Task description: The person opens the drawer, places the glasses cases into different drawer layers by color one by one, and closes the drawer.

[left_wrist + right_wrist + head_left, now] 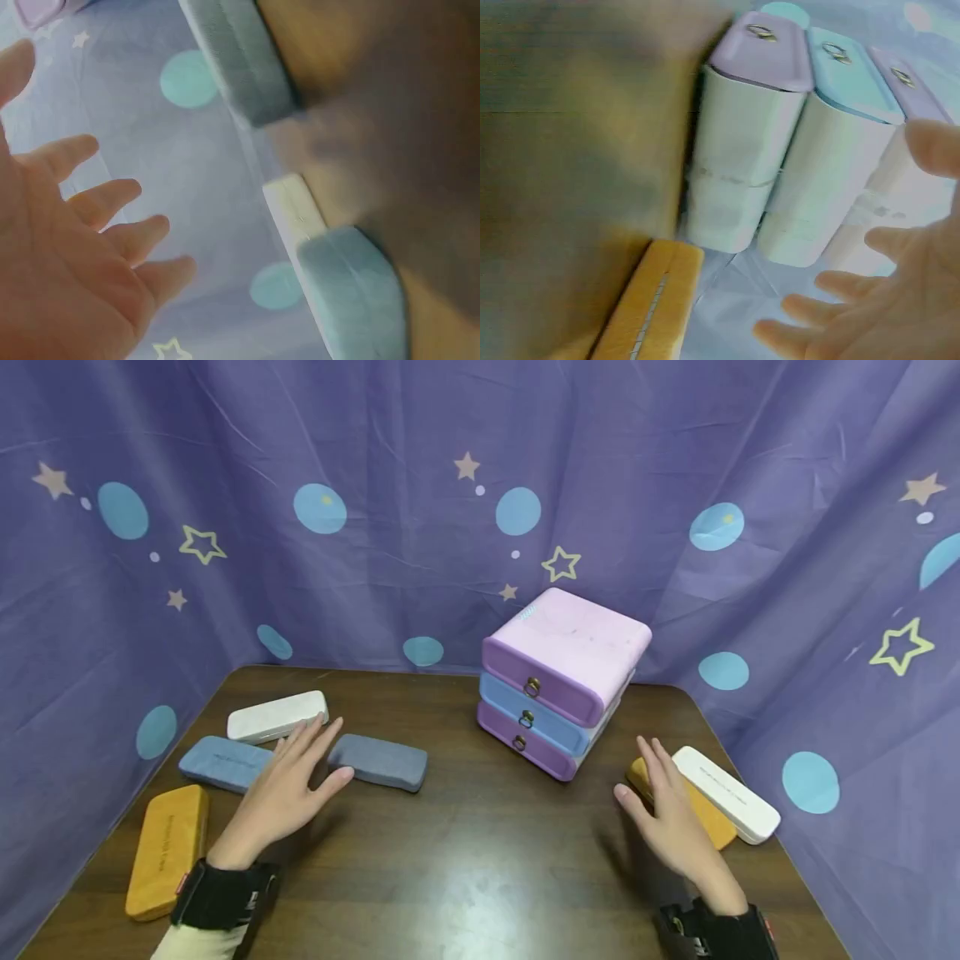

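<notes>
My left hand (283,789) hovers with fingers spread over the left of the table, holding nothing. Around it lie a blue glasses case (225,762), partly hidden by the hand, a grey-blue glasses case (382,762), a white glasses case (270,717) and a yellow glasses case (167,852). On the right, my right hand (671,822) is raised with its fingers extended, also holding nothing. It partly covers a second yellow case (712,818), which lies against another white case (727,793). In the right wrist view that yellow case (649,307) appears below the fingers.
A small three-tier drawer box (566,668), purple and blue with ring pulls, stands toward the back right, its drawers closed. A purple curtain (420,527) with stars and dots hangs behind the brown wooden table (465,835).
</notes>
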{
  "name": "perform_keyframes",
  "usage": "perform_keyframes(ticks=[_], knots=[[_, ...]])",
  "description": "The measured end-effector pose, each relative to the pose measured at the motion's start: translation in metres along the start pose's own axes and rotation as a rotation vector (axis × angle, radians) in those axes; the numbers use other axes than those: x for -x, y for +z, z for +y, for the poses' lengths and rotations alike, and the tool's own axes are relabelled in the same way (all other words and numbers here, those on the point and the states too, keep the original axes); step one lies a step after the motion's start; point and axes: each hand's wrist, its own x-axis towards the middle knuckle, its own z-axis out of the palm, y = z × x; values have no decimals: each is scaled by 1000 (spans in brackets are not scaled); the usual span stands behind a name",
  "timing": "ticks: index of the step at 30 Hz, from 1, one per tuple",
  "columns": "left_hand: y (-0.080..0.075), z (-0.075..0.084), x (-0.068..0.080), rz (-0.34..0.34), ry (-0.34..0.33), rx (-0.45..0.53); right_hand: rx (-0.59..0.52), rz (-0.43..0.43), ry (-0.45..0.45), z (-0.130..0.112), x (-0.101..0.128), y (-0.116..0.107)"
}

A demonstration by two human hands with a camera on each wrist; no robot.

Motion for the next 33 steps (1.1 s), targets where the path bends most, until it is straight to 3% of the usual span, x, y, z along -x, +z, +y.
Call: perform_keyframes(ticks=[5, 10, 19, 33], knots=[[-10, 13, -23, 17, 64, 108, -183, -16, 44, -6, -15, -24], [-23, 29, -58, 53, 142, 243, -405, -58, 125, -13, -36, -49], [-39, 67, -117, -8, 170, 530, -734, -80, 180, -26, -75, -83], [-41, 112, -179, -129, 146, 708, -932, -79, 332, -40, -113, -106]])
